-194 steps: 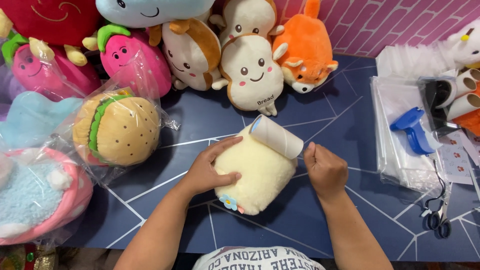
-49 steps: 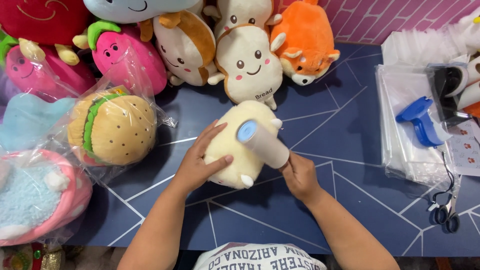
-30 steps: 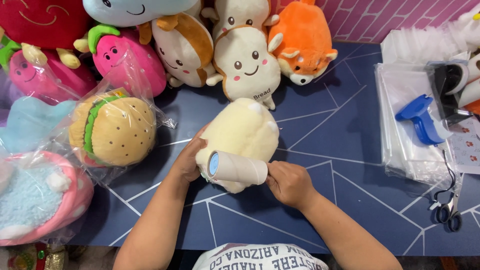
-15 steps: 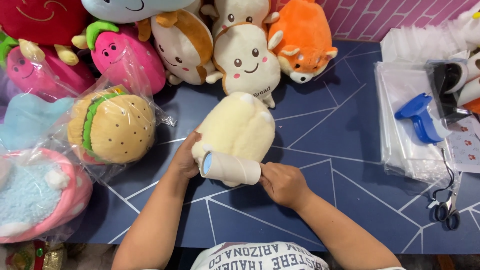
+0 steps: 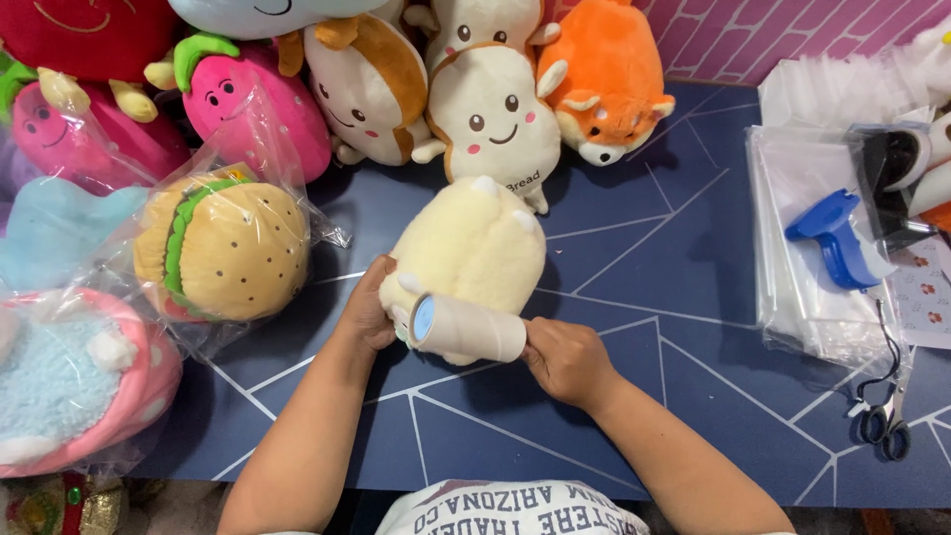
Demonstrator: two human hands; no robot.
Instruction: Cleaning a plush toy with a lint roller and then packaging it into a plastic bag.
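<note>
Dark blue desk (image 5: 693,297), plush toys ranked along its far edge. Cream plush (image 5: 475,248) lies mid-desk, back up. Left hand (image 5: 367,312) clasps its near-left edge, likely to steady it. Right hand (image 5: 565,362) is closed on a lint roller (image 5: 468,329) lying across the plush's near end. Bagged burger plush (image 5: 223,248) sits to the left.

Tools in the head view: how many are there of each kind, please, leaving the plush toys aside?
Lint roller, held by the right hand against the cream plush in the left hand: 1
Blue tagging gun: 1
Scissors: 1
Total: 3
Black-and-white thing at the right edge: unclear, not counted.
</note>
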